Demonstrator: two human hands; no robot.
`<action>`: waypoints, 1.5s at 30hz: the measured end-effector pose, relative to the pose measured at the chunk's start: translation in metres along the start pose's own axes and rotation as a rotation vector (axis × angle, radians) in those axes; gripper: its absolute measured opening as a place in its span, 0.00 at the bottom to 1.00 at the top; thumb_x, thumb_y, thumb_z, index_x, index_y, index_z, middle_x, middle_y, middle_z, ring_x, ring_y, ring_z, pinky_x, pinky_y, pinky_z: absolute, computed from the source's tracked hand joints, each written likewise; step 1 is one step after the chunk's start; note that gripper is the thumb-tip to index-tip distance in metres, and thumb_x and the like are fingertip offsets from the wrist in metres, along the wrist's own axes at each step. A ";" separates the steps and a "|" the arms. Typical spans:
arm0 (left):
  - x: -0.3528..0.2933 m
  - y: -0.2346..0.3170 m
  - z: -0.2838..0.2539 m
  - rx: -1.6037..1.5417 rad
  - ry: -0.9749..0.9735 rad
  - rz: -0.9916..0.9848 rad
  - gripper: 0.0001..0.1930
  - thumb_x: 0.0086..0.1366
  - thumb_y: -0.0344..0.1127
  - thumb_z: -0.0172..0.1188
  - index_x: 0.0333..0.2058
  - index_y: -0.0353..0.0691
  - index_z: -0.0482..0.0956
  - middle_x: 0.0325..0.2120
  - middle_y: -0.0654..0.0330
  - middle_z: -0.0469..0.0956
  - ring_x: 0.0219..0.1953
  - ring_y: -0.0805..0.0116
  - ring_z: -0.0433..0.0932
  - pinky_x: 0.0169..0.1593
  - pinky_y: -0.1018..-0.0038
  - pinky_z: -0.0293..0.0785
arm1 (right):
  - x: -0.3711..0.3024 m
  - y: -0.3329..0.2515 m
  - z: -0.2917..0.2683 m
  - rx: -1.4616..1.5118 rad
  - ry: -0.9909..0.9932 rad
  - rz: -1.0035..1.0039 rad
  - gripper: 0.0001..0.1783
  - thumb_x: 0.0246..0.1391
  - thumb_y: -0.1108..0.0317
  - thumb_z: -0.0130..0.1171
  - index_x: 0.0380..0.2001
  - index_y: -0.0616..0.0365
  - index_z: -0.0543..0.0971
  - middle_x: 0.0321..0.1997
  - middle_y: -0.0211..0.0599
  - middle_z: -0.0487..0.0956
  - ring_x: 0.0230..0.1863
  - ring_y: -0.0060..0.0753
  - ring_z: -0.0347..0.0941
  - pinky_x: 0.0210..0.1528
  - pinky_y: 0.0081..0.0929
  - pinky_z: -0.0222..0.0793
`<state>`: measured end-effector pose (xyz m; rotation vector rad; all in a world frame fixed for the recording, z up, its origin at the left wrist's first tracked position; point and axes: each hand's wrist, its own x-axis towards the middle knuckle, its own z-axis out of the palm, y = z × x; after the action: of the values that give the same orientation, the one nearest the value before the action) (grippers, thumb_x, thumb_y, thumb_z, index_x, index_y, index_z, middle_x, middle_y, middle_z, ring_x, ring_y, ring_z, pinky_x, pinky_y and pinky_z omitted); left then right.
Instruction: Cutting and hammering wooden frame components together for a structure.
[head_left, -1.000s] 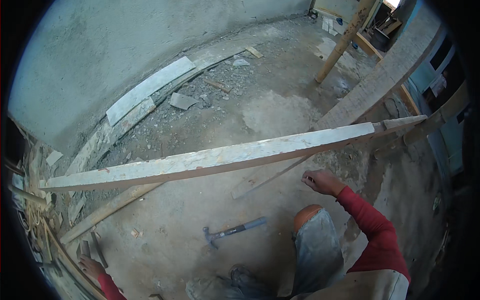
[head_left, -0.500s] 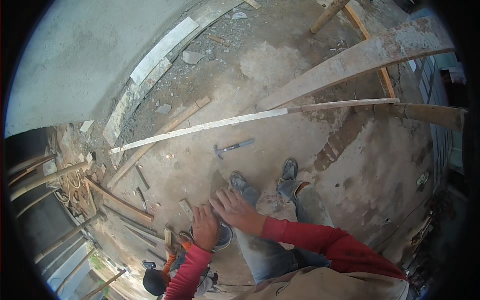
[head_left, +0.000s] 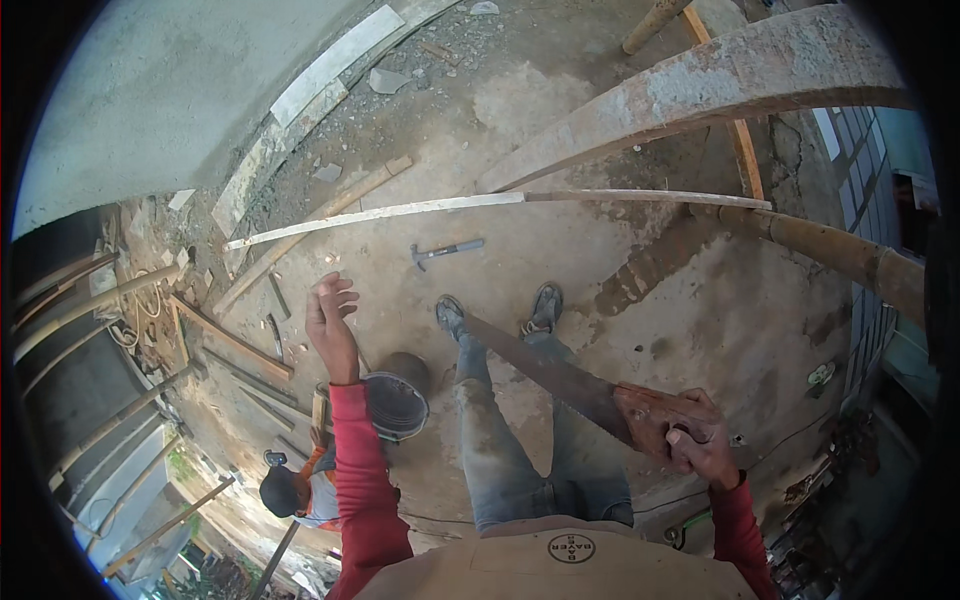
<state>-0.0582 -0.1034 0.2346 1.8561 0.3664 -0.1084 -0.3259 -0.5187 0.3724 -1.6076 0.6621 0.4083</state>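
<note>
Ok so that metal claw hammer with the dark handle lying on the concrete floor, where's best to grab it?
Take the metal claw hammer by its straight dark handle, near the free end on the picture's right, coming down from above. It lies flat on the concrete floor, with the heavy head at the left end. The open left hand looks nearest.

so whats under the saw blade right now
Under the rusty saw blade, held by the right hand, lie the person's jeans-clad legs and bare concrete floor. What the blade itself covers stays hidden.
</note>
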 end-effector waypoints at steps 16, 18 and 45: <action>0.129 -0.107 0.150 0.824 -0.084 0.585 0.23 0.70 0.52 0.47 0.38 0.38 0.82 0.38 0.41 0.80 0.45 0.44 0.77 0.50 0.58 0.70 | 0.178 0.026 0.170 0.321 0.208 -0.309 0.30 0.60 0.73 0.57 0.63 0.71 0.63 0.60 0.44 0.75 0.49 0.25 0.75 0.45 0.22 0.73; 0.141 -0.109 0.153 1.181 -0.406 0.319 0.27 0.70 0.56 0.41 0.34 0.39 0.82 0.29 0.47 0.82 0.35 0.45 0.80 0.48 0.58 0.71 | 0.180 0.032 0.175 0.229 0.186 -0.332 0.30 0.60 0.73 0.56 0.64 0.72 0.62 0.60 0.46 0.74 0.55 0.28 0.73 0.53 0.26 0.72; 0.168 -0.123 0.137 1.284 -0.578 0.277 0.25 0.62 0.52 0.45 0.26 0.38 0.84 0.25 0.41 0.81 0.30 0.44 0.81 0.39 0.55 0.77 | 0.165 -0.024 0.197 0.136 0.321 -0.233 0.19 0.60 0.79 0.52 0.53 0.80 0.68 0.60 0.56 0.72 0.63 0.39 0.67 0.64 0.32 0.61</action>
<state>0.0779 -0.1665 0.0357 2.9495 -0.5102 -0.8190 -0.1613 -0.3540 0.2602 -1.6113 0.7161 -0.0681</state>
